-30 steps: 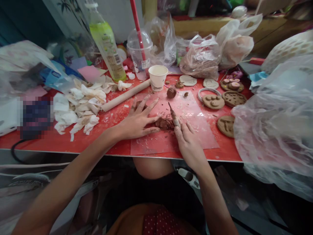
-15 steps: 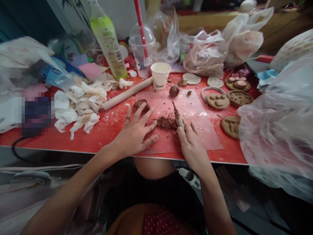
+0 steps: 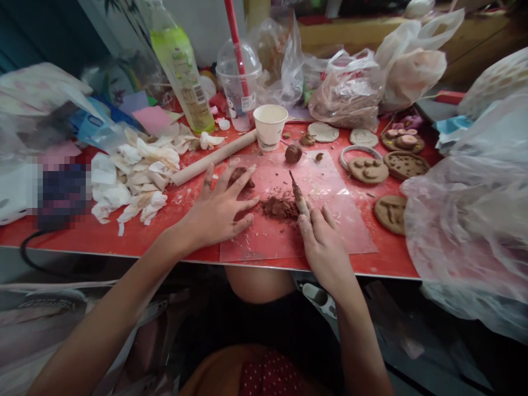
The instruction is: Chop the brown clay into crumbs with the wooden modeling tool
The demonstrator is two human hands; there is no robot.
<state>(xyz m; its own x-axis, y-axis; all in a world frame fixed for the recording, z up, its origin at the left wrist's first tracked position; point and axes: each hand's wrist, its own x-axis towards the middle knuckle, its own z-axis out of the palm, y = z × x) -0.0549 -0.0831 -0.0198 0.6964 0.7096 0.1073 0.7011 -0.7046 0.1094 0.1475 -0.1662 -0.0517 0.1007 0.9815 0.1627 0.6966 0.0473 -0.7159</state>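
Observation:
My left hand is spread, its fingers apart, over the left edge of a clear plastic sheet. Behind those fingers lies a lump of dark brown clay, partly hidden. My right hand grips a thin, clay-smeared pointed tool, its dark tip aimed up and away from me. Between the hands sits a crumbly heap of brown clay bits. A small brown clay ball rests farther back on the sheet.
A rolling pin lies behind my left hand, beside crumpled tissues. A paper cup, a plastic cup and a green bottle stand behind. Flat clay discs and plastic bags are at right.
My left hand has shifted left and a little toward me, away from the crumbled clay, showing more of the sheet's left edge. My right hand and the tool have hardly moved.

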